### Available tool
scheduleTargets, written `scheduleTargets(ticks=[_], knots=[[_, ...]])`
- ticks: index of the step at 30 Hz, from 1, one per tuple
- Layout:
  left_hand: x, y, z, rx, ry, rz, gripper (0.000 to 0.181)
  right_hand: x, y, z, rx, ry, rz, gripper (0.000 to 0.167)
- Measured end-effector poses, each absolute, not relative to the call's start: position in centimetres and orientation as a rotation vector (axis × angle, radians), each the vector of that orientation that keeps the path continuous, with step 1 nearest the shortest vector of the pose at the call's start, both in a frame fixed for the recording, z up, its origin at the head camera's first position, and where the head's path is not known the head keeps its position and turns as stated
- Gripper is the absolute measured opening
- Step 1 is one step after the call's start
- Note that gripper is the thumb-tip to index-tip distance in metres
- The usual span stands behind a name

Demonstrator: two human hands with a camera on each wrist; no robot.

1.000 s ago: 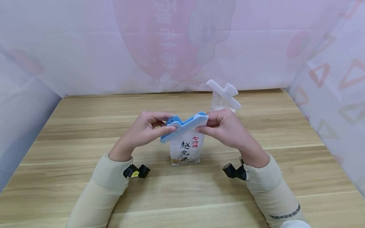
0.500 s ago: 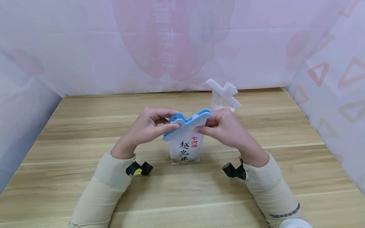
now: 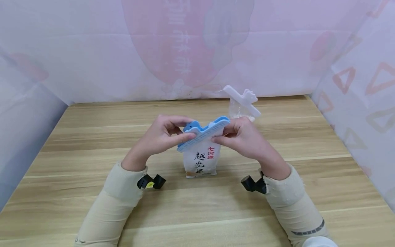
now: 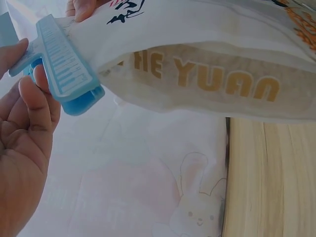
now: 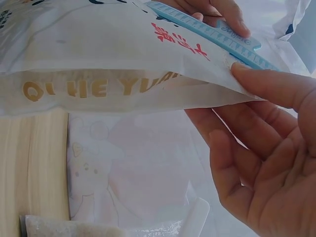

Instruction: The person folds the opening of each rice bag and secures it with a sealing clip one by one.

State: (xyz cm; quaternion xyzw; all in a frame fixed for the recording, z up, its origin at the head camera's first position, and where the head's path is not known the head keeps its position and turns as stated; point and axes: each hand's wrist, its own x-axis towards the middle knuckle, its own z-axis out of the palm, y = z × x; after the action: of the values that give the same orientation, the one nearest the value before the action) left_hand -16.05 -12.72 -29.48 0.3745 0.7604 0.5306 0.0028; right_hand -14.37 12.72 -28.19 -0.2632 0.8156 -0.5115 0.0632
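Observation:
A white paper-like rice bag (image 3: 202, 161) with black and red characters stands upright on the table. Across its top lies a long blue bag clip (image 3: 205, 134), tilted with its right end higher. My left hand (image 3: 160, 137) pinches the clip's handles between thumb and fingers; in the left wrist view the clip (image 4: 66, 61) reaches over the bag's edge. My right hand (image 3: 247, 139) pinches the bag's upper right side, thumb in front and fingers behind. In the right wrist view, gold letters show on the bag's side fold (image 5: 103, 89).
Behind my right hand stands a clear bag (image 3: 237, 111) of pale grains, topped by a white bag clip (image 3: 243, 99). The wooden table (image 3: 92, 113) ends at a printed backdrop (image 3: 102, 68), with side panels left and right.
My left hand and the blue clip have shifted slightly right and up along the bag's top, mostly in the first half second. The right hand and the bag have hardly moved.

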Motion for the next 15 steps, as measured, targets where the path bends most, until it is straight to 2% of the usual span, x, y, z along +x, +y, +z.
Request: scheduleTargets(ticks=[15], knots=[[-15.9, -12.7, -30.4, 1.076, 2.388, 1.581, 0.036, -15.4, 13.8, -28.8, -0.777, 2.371, -1.431, 0.026]])
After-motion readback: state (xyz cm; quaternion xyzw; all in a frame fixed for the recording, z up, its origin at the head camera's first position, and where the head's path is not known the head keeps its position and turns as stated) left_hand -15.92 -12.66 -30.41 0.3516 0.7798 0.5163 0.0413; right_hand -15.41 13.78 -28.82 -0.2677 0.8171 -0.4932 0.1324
